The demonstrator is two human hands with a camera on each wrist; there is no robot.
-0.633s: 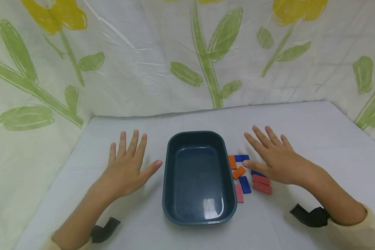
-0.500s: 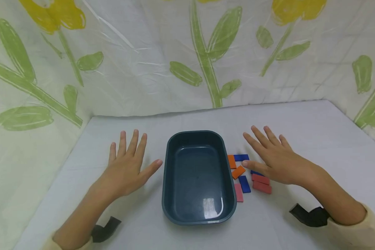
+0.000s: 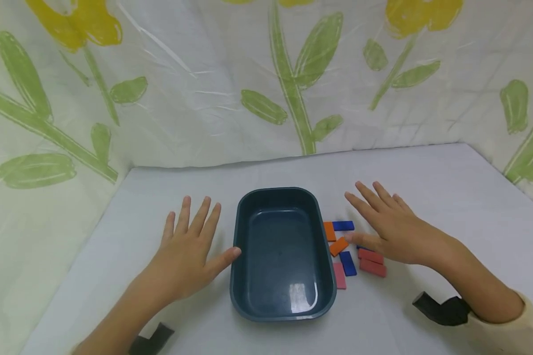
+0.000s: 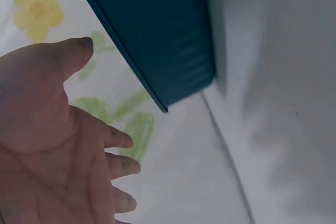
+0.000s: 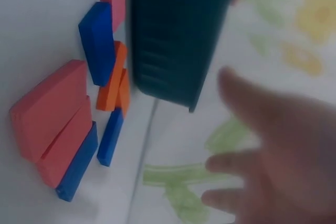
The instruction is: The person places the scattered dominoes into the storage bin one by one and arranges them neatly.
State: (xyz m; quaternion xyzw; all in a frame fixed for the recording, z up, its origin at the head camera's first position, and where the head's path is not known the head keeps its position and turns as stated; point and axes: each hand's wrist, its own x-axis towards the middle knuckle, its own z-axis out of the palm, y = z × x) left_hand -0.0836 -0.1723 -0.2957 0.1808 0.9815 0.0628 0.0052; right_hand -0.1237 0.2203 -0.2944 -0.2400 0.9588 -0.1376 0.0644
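Note:
A dark teal plastic tub (image 3: 282, 256) stands in the middle of the white table. To its left hovers my left hand (image 3: 184, 261), palm down with fingers spread; the thumb tip overlaps the tub's rim in the head view. The left wrist view shows a gap between that hand (image 4: 58, 140) and the tub's outer wall (image 4: 157, 30). My right hand (image 3: 393, 229), also spread and holding nothing, hangs over the right side. Below and beside it lie flat rectangular blocks: orange (image 3: 339, 246), blue (image 3: 348, 264), red (image 3: 373, 267) and pink (image 3: 339, 275).
A white sheet with painted flowers (image 3: 302, 98) hangs behind and beside the table (image 3: 426, 187). In the right wrist view the blocks lie close along the tub, and two red blocks (image 5: 52, 108) sit side by side with a blue one (image 5: 76, 163).
My left hand has shifted right and towards me, its thumb now overlapping the tub's rim in view. The right hand has barely moved. Tub and blocks stay put.

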